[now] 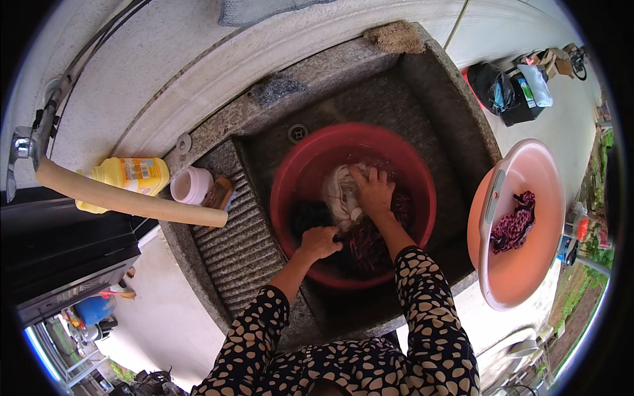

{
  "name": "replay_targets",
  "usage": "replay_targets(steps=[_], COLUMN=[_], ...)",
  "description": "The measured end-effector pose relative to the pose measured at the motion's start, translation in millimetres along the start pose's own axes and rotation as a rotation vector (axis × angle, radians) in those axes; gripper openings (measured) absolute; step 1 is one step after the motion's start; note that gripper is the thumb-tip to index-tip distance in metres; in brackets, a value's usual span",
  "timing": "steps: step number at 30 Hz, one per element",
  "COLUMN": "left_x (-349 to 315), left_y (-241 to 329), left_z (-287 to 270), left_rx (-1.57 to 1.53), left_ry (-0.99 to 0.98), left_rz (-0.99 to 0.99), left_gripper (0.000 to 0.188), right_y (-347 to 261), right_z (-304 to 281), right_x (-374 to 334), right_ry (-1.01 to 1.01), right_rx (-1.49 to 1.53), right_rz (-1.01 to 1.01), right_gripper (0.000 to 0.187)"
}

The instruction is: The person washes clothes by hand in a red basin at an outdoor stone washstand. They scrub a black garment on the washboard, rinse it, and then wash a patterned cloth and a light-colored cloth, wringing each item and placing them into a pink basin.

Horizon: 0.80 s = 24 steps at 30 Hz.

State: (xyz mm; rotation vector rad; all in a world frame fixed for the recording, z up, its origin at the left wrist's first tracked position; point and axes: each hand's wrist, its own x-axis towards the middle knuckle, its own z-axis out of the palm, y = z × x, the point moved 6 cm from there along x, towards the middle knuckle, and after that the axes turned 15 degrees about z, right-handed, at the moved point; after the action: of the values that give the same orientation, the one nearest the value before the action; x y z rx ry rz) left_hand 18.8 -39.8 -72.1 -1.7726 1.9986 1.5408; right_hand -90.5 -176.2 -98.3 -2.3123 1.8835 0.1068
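two bare hands at work in the red basin, and here's the scene: the white cloth lies bunched inside it, by the middle, wet among darker pieces. right hand is palm down on that cloth, fingers bent and a little apart, pressing rather than pinching as far as one can see. left hand sits lower, over the basin's near left part, fingers curled together; whether they're clamped on any fabric, i can't tell.

now the risks! dark patterned cloth shares the water with the white one, so dye could bleed and stain it, if those colours run. a hard shove could send water over the rim, or slide the basin across the wet-looking stone sink. and look left: the pale tub and brush crowd the top of the ribbed washboard, where a swinging elbow might knock them down. those patterned sleeves hang close too; a deeper reach could soak the cuffs.
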Motion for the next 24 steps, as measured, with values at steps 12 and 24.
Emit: replay_targets(steps=[12,24], left_x=[-29,-50], left_y=[26,26], left_z=[-49,-50], left_rx=[-2.099,-1.995], left_ry=[0.573,0.66], left_rz=[0.533,0.59], left_gripper=[0.073,0.033], right_y=[-73,-109], right_z=[-169,-170], right_x=[-114,-107], right_ry=[-0.217,0.13], right_rx=[1.083,0.951], right_rz=[-0.096,-0.038], right_gripper=[0.047,0.026])
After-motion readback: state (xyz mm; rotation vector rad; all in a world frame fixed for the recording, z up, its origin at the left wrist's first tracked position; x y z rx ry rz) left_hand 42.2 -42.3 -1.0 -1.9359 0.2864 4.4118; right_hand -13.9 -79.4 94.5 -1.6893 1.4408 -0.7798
